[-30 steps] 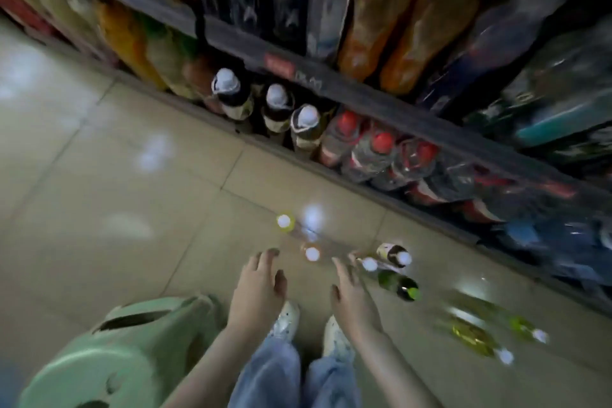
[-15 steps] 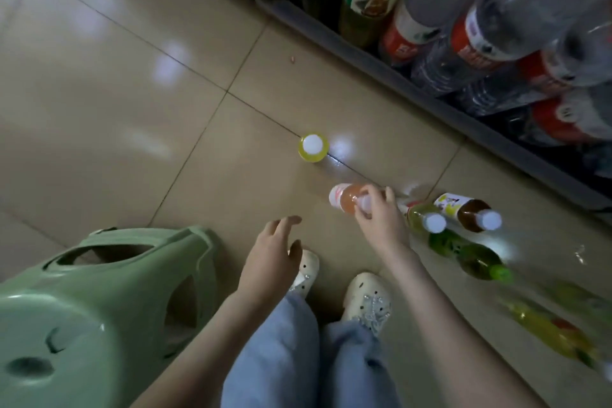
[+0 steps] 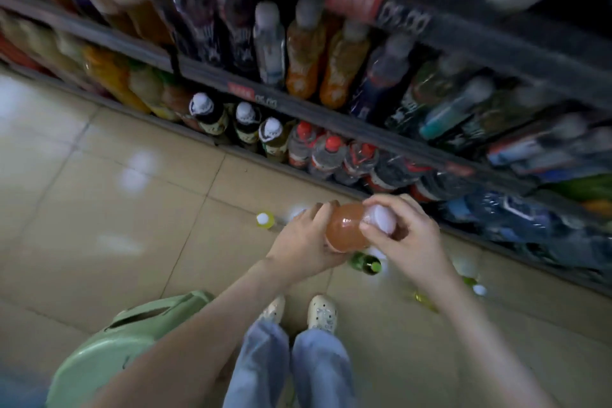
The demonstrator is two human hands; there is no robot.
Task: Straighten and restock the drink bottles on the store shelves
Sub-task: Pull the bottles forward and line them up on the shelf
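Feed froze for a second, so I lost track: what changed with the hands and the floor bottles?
The orange bottle has come up off the floor: the right hand, which took it there, now holds its white-capped end, and the left hand, empty before, grips its body. The yellow bottle, the green bottle and the green stool stayed on the floor.

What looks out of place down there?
On the floor instead of shelved: a yellow bottle standing alone, a green bottle lying under the held orange bottle, and blurred bottles further right.

Pale-blue jeans [image 3: 261,364] — cream studded clogs [image 3: 323,312]
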